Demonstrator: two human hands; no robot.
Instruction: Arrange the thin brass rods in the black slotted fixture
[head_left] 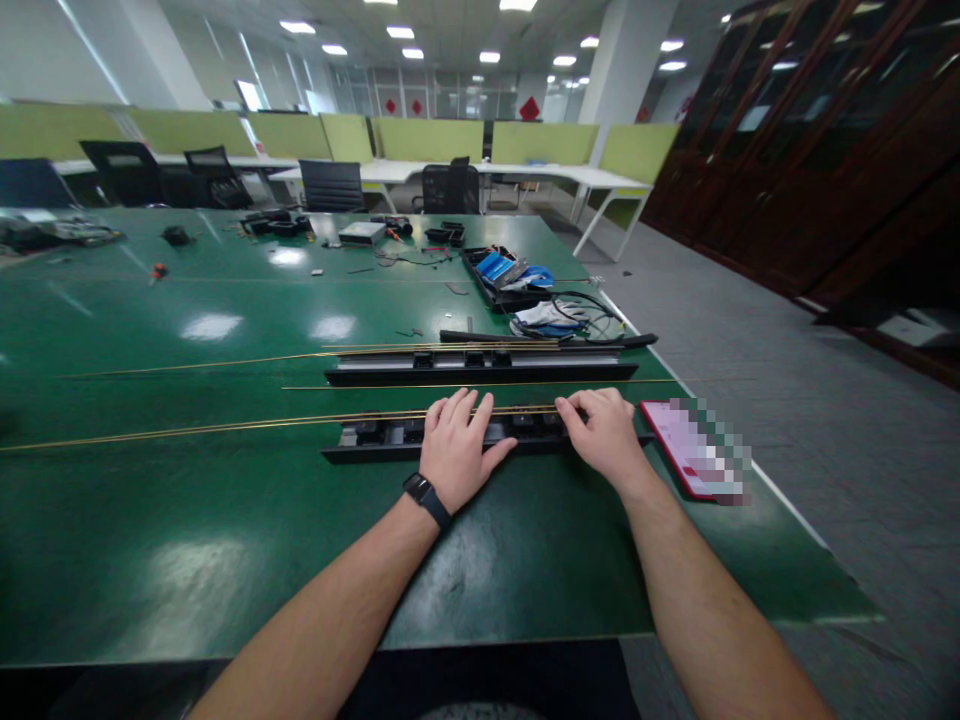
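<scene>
A black channel-shaped rail (pixel 375 455) with dark blocks inside lies across the green table in front of me. Thin brass-coloured rods (pixel 225 431) run along its top and stick out far to the left. My left hand (pixel 456 455) rests flat over the middle of the rail, its fingers spread across the rods and its thumb stretched to the right. Near the rail's right end, my right hand (pixel 604 430) pinches the ends of the rods between thumb and fingers; the fingertips are partly hidden. A single thin rod (pixel 360 387) lies just beyond both hands.
Behind lies a second black rail (pixel 480 374) with more rods over it. A red-edged phone (pixel 686 450) is right of my right hand. Farther back are a black tray (pixel 487 285) with blue items, white gloves (pixel 551 318) and black cables. The table's right edge borders grey floor.
</scene>
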